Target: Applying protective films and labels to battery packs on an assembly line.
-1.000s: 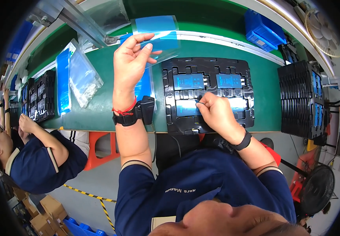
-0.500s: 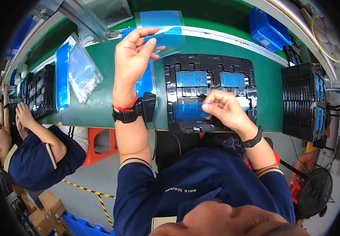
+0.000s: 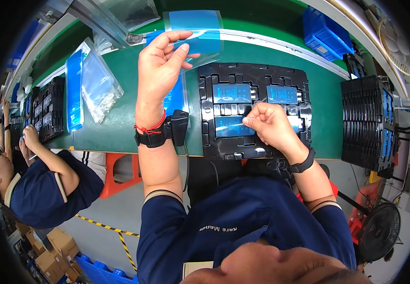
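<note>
My left hand [image 3: 161, 66] is raised over the bench, thumb and fingers pinching a clear plastic sheet [image 3: 194, 20] with a blue area on it. In front of me lies a black moulded tray [image 3: 224, 150] holding flat, printed battery packs [image 3: 232, 93] with blue faces. My right hand [image 3: 275, 127] is at the tray's near row. Its thumb and forefinger close on the right edge of a thin blue film [image 3: 231, 127], which lies over the near-left battery pack. Part of the near-right pocket is hidden behind my right hand.
Left of the tray lie a blue strip [image 3: 75, 90] and clear plastic bags [image 3: 101, 90]. Stacked black trays [image 3: 363, 123] stand at the right end, a blue bin [image 3: 325, 35] behind. A co-worker [image 3: 48, 189] sits at the left beside another black tray [image 3: 49, 111].
My right hand has shifted slightly away from me and brought the blue film into line with the near-left battery pack. My left hand and its sheet have barely moved.
</note>
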Motion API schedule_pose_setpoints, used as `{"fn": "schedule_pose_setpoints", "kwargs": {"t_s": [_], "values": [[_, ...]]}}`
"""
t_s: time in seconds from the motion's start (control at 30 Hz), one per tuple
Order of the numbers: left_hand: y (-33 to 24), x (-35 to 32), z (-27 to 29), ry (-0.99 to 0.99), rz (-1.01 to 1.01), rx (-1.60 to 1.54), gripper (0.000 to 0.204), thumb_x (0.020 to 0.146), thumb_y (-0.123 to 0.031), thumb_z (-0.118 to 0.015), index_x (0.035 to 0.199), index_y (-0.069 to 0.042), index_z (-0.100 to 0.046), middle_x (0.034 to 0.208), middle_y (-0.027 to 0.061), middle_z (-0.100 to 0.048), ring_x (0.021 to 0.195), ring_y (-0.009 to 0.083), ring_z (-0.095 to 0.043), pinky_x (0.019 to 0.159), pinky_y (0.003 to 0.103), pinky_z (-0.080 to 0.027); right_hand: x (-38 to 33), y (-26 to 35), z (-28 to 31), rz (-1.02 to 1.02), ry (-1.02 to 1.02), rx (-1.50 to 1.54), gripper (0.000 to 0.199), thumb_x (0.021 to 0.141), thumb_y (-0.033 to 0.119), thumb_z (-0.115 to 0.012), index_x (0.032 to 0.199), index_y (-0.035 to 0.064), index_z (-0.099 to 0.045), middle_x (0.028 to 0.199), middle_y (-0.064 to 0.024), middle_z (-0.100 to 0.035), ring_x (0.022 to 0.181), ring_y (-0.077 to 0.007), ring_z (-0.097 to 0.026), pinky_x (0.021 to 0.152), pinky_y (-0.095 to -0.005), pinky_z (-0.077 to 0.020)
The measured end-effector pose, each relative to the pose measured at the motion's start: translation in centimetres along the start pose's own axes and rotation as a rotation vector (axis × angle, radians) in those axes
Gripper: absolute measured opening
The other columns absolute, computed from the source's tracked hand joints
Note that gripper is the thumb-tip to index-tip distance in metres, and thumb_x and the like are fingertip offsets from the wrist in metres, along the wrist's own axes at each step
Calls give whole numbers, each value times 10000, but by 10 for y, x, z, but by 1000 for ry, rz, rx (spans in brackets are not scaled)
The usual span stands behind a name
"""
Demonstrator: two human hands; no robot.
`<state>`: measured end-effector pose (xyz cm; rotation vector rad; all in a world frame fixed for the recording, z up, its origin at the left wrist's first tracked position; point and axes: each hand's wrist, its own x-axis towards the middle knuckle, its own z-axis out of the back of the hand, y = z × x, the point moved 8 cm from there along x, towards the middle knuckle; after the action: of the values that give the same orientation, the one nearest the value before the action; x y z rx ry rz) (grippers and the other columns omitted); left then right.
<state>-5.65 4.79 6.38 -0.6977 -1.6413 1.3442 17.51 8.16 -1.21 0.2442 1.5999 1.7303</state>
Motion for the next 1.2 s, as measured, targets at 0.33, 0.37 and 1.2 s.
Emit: {"fn": "schedule_pose_setpoints", "kwargs": {"t_s": [0.33, 0.37, 1.2], "values": [[-1, -2, -1, -31, -2, -23, 233, 862, 12, -541, 1093, 13, -576, 981, 102, -640, 783, 159, -655, 586, 209, -508, -2, 3, -1, 119, -95, -198, 145, 799, 53, -658, 701, 26, -555, 501, 42, -491, 431, -19, -413, 401, -201, -314], [-1, -2, 0, -29, -1, -18, 232, 862, 13, -542, 1091, 14, -576, 983, 103, -639, 785, 162, -656, 585, 210, -509, -3, 9, -1, 189, -137, -283, 142, 783, 53, -668, 700, 18, -558, 495, 28, -491, 439, -31, -421, 418, -210, -336], [38, 3, -16, 44, 117, 51, 251, 848, 17, -547, 1084, -60, -578, 942, 94, -638, 760, 188, -662, 564, 273, -546, -50, -33, 154, 72, -543, -637, 375, 628, 214, -805, 813, -47, -610, 643, -83, -570, 580, -158, -529, 535, -309, -434]]}}
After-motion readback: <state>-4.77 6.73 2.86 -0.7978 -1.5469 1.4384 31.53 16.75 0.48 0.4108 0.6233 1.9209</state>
